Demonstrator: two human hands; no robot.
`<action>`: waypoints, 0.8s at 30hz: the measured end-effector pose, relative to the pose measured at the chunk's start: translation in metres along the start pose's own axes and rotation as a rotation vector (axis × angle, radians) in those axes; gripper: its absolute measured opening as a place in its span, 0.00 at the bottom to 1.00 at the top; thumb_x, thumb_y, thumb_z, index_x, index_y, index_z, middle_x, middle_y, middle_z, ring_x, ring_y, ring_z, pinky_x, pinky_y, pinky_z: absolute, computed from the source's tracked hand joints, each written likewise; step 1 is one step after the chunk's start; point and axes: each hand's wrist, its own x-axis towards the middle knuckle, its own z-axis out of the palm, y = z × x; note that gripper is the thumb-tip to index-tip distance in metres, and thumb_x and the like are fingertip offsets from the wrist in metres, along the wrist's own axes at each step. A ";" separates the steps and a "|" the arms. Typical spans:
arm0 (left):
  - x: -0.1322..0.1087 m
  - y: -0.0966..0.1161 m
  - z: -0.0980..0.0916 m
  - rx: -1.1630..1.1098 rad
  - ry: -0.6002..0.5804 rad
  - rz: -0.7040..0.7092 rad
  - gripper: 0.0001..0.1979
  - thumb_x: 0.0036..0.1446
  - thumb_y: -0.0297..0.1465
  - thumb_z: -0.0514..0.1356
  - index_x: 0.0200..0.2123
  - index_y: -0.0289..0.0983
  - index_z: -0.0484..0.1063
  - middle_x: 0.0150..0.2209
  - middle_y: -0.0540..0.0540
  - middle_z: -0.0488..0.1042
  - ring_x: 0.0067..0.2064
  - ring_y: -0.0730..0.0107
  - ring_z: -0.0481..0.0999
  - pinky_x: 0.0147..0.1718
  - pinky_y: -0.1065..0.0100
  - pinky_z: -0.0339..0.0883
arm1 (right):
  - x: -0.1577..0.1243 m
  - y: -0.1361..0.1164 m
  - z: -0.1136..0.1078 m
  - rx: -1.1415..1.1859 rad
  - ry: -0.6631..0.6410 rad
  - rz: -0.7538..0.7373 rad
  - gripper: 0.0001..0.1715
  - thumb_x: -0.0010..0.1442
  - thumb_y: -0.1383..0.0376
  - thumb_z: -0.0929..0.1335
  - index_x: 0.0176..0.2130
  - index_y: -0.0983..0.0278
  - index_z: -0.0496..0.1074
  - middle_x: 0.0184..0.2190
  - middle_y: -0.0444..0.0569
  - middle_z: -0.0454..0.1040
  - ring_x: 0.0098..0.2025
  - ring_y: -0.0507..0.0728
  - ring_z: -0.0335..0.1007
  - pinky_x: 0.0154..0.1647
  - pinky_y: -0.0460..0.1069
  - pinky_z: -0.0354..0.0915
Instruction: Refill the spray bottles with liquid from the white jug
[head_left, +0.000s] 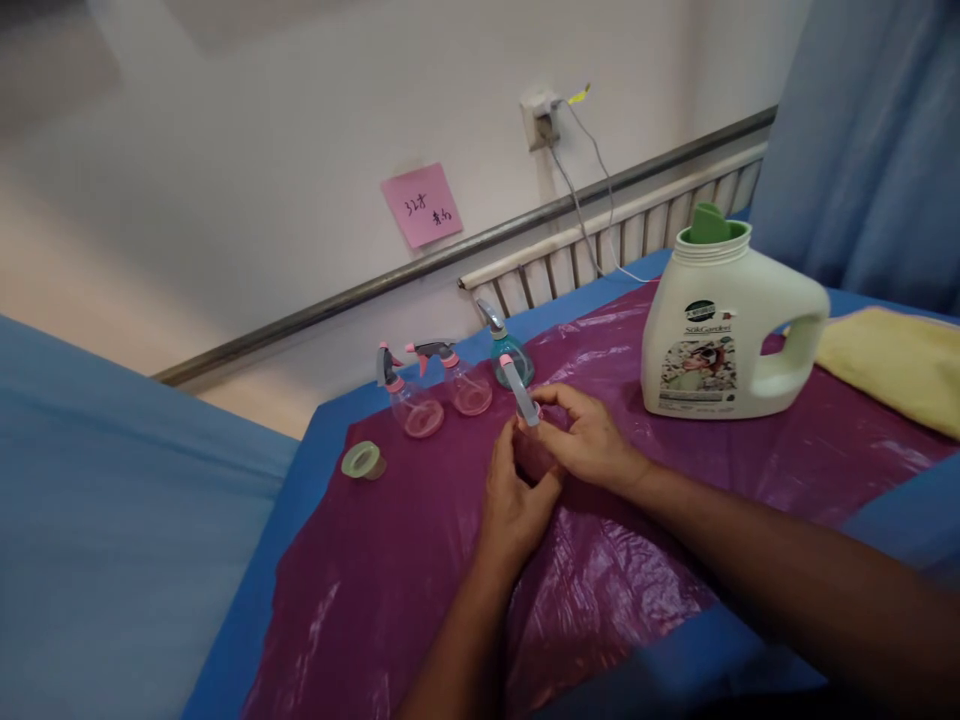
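Note:
Between my two hands stands a spray bottle [523,392] with a grey and pink trigger head; its body is mostly hidden by my fingers. My right hand [589,435] is closed around the neck, just under the spray head. Lower down, my left hand [514,495] wraps the body of the same bottle. Just behind it is a teal spray bottle [513,362] with a grey head. To the left are two clear, pinkish spray bottles, one nearer the middle [471,392] and one farther left [418,412]. A small pale green cup or cap [364,461] lies at the far left.
A large cream jug [705,330] with a green piece in its mouth stands at the right, beside a folded yellow cloth [892,365]. Purple plastic sheeting [360,590] covers the blue table. Behind are a wall rail [360,293], a socket with cables [541,120] and blue curtains [112,520].

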 end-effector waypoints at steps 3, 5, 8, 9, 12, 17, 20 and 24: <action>0.000 -0.006 -0.001 0.028 -0.011 0.017 0.39 0.64 0.38 0.74 0.75 0.44 0.66 0.70 0.36 0.74 0.70 0.45 0.75 0.70 0.43 0.70 | 0.002 0.007 0.001 -0.022 0.042 0.020 0.13 0.64 0.59 0.75 0.48 0.59 0.81 0.47 0.49 0.85 0.49 0.60 0.81 0.55 0.56 0.73; -0.001 -0.010 -0.002 0.064 0.008 0.023 0.40 0.65 0.38 0.73 0.75 0.43 0.64 0.72 0.35 0.72 0.72 0.45 0.74 0.72 0.42 0.67 | 0.002 0.012 0.001 -0.027 0.062 0.048 0.13 0.64 0.58 0.75 0.47 0.59 0.81 0.44 0.48 0.85 0.46 0.59 0.80 0.53 0.55 0.73; -0.002 -0.015 -0.004 0.105 0.008 0.019 0.40 0.66 0.38 0.72 0.76 0.41 0.63 0.72 0.34 0.71 0.72 0.46 0.74 0.72 0.43 0.67 | 0.000 0.016 0.000 -0.048 0.046 0.022 0.13 0.65 0.58 0.74 0.49 0.59 0.80 0.45 0.48 0.85 0.46 0.59 0.80 0.53 0.55 0.73; -0.003 -0.016 -0.004 0.118 0.005 0.021 0.40 0.66 0.38 0.72 0.76 0.41 0.63 0.72 0.34 0.71 0.71 0.46 0.74 0.72 0.43 0.67 | -0.001 0.017 0.000 -0.056 0.038 0.004 0.14 0.66 0.58 0.74 0.50 0.59 0.80 0.46 0.48 0.84 0.46 0.59 0.80 0.54 0.56 0.74; -0.005 -0.018 -0.006 0.161 0.007 0.031 0.38 0.66 0.37 0.71 0.75 0.42 0.65 0.73 0.35 0.71 0.73 0.44 0.73 0.72 0.41 0.66 | -0.004 0.016 -0.003 -0.081 0.014 -0.049 0.14 0.68 0.59 0.74 0.52 0.59 0.79 0.47 0.49 0.85 0.47 0.59 0.80 0.54 0.56 0.74; -0.011 -0.023 -0.008 0.184 0.027 0.015 0.40 0.66 0.36 0.69 0.77 0.41 0.62 0.76 0.33 0.67 0.76 0.43 0.68 0.75 0.40 0.62 | -0.007 0.011 -0.012 -0.192 -0.063 -0.189 0.16 0.72 0.59 0.72 0.57 0.59 0.78 0.50 0.52 0.84 0.52 0.62 0.81 0.57 0.59 0.76; -0.012 -0.023 -0.009 0.210 0.049 0.015 0.39 0.67 0.35 0.68 0.77 0.41 0.62 0.77 0.33 0.67 0.76 0.44 0.68 0.76 0.40 0.61 | -0.007 0.011 -0.018 -0.285 -0.117 -0.301 0.20 0.75 0.59 0.71 0.63 0.58 0.75 0.55 0.55 0.83 0.57 0.64 0.80 0.60 0.61 0.75; -0.011 -0.011 -0.011 0.277 0.129 0.064 0.41 0.67 0.32 0.66 0.79 0.43 0.58 0.74 0.34 0.70 0.73 0.47 0.72 0.72 0.43 0.66 | -0.008 0.010 -0.030 -0.456 -0.133 -0.389 0.28 0.76 0.59 0.70 0.71 0.57 0.69 0.56 0.56 0.83 0.56 0.66 0.81 0.59 0.63 0.76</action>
